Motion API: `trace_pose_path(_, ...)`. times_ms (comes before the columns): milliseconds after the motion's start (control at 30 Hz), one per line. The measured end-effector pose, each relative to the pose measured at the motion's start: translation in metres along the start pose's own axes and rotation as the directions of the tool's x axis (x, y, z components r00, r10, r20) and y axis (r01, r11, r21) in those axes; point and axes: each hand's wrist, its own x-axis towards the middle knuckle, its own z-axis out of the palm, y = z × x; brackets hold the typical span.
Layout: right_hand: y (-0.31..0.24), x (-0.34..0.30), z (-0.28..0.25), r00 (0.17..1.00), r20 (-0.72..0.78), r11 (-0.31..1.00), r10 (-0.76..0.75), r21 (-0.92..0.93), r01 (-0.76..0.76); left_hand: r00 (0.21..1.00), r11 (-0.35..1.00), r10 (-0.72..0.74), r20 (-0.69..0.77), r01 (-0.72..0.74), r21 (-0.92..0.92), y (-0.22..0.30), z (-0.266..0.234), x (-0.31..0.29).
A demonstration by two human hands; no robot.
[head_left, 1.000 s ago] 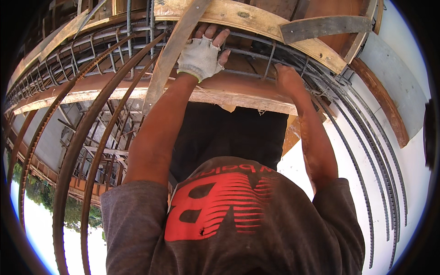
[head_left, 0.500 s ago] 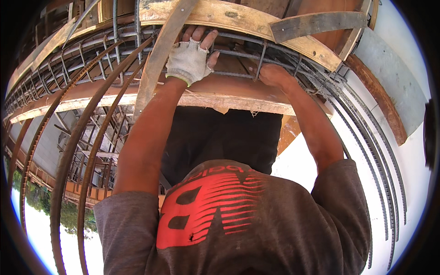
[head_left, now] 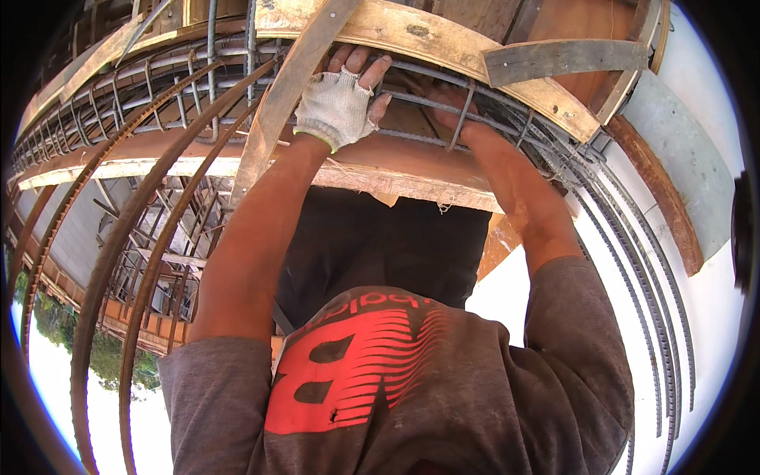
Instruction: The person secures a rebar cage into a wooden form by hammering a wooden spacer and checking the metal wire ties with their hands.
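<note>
My left hand [head_left: 342,96], in a pale knitted glove with bare fingertips, lies over the rebar cage [head_left: 419,101] inside a wooden beam form. Its fingers and thumb are spread, with the fingertips by the upper bar, beneath the form's far plank. My right hand [head_left: 450,103] is bare and reaches in between the bars, just right of the left one. Shadow and bars hide its fingers, so what they touch does not show. A steel stirrup [head_left: 461,117] crosses in front of the right wrist.
A grey wooden batten [head_left: 294,87] slants across the form just left of my left hand. Another batten [head_left: 566,62] lies at the upper right. Long rusty bars [head_left: 150,198] curve down on the left; several ribbed bars [head_left: 633,245] hang at right. The near form board [head_left: 412,184] runs before me.
My right hand has gone deeper between the bars, away from the stirrup, and its forearm has followed. My left hand keeps its place on the cage. The whole view has shifted slightly.
</note>
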Motion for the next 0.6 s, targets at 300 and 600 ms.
trace_pose_path(300, -0.009, 0.033, 0.019, 0.911, -0.391, 0.965, -0.129, 0.161, 0.205, 1.0, 1.0, 0.006, -0.018, -0.006, 0.007, 0.0, 0.002, -0.001)
trace_pose_path(600, -0.019, 0.053, 0.017, 0.845, -0.471, 0.789, -0.252, 0.405, 0.461, 1.0, 0.999, 0.019, -0.022, -0.019, 0.036, -0.003, 0.001, -0.001)
